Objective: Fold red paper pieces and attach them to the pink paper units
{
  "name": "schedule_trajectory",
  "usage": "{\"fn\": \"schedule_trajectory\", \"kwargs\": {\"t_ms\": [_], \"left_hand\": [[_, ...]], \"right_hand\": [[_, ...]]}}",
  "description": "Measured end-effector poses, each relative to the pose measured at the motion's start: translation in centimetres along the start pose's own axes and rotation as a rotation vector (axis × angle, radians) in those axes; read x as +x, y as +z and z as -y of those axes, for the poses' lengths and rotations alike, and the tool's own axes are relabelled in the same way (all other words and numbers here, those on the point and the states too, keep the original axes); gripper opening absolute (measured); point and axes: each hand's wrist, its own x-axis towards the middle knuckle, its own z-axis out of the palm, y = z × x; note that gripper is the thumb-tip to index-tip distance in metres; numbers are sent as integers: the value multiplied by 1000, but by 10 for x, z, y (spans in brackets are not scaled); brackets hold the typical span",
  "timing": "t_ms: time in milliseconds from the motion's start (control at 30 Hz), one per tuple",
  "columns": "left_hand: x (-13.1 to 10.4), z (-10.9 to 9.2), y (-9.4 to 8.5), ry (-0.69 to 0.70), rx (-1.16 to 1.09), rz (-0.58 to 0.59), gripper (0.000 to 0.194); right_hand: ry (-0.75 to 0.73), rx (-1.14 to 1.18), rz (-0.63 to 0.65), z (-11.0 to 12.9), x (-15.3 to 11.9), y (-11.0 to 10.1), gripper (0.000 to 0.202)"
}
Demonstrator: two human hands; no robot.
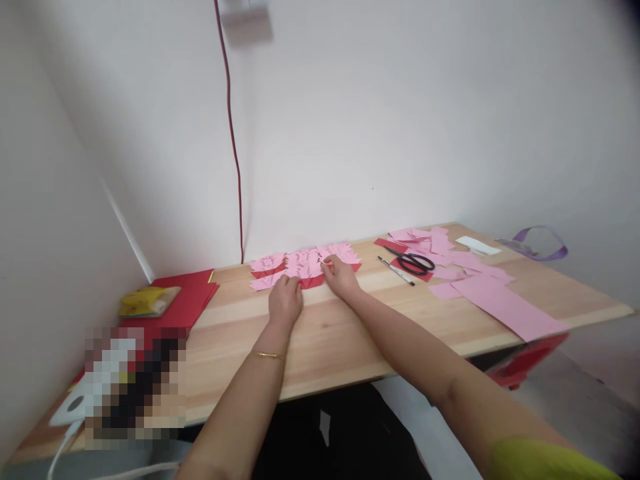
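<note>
Near the wall, rows of pink paper cutouts (303, 260) with zigzag edges lie on the wooden table, and strips of red paper (313, 282) show at their lower edges. My left hand (286, 301) rests at the lower left of the middle cutout, its fingers curled in on the paper's edge. At the right side of that same cutout, my right hand (342, 279) has thumb and fingers pinched together on the paper. My fingers partly cover the edges they hold.
Black-handled scissors (416, 264), a pen (397, 271) and pink paper scraps (463, 261) lie to the right. Red sheets (193, 293) with a yellow packet (143, 303) on top are at left. A white power strip (70, 407) is at front left. A dark red cable (231, 120) hangs down the wall.
</note>
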Motion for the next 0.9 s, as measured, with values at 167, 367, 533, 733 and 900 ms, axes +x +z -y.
{"fn": "schedule_trajectory", "kwargs": {"t_ms": [167, 367, 533, 733, 900], "left_hand": [[-1, -6, -1, 41, 127, 125, 26], [-2, -10, -5, 88, 240, 18, 24], [-2, -12, -7, 136, 259, 1, 24], [-2, -12, -6, 115, 263, 32, 28], [-2, -11, -4, 44, 274, 58, 30]], "right_hand": [[19, 77, -104, -5, 2, 2, 25], [46, 8, -144, -1, 1, -1, 24], [-6, -148, -95, 7, -7, -3, 24], [-145, -391, 106, 16, -11, 1, 23], [-169, -469, 184, 16, -11, 2, 26]]}}
